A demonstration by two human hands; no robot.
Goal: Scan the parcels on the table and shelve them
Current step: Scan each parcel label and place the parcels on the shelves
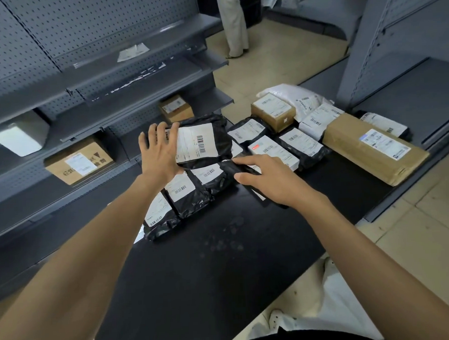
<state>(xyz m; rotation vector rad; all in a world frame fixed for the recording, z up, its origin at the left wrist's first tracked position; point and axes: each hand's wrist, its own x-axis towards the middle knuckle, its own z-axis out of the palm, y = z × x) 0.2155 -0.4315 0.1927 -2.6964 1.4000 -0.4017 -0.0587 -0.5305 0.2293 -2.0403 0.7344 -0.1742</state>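
Holding the black parcel (203, 142) by its left edge with my left hand (160, 152), fingers spread over the far side and thumb on the near face. The label is facing up at me. It's sitting just above the table (197, 275), between my two hands.

My right hand (268, 178) is gripping the scanner (237, 166), index finger lying along the top and nose pointing at that label. I'm judging this as mid-scan on this one; can't tell if it's reading.

Progress looks early:
- Row of black bags (185, 195) lying directly under my left hand, touching each other.
- More black bags (300, 145) just beyond my right hand.
- Further right of that hand: small carton (273, 111), white bag (292, 93), long brown carton (373, 149).

All of these are waiting on the table.

The shelves (135, 78) are standing left of my left hand. They're carrying only two cartons (78, 162) (176, 108) and one white parcel (19, 139). I'm reading most of the job as not yet done.
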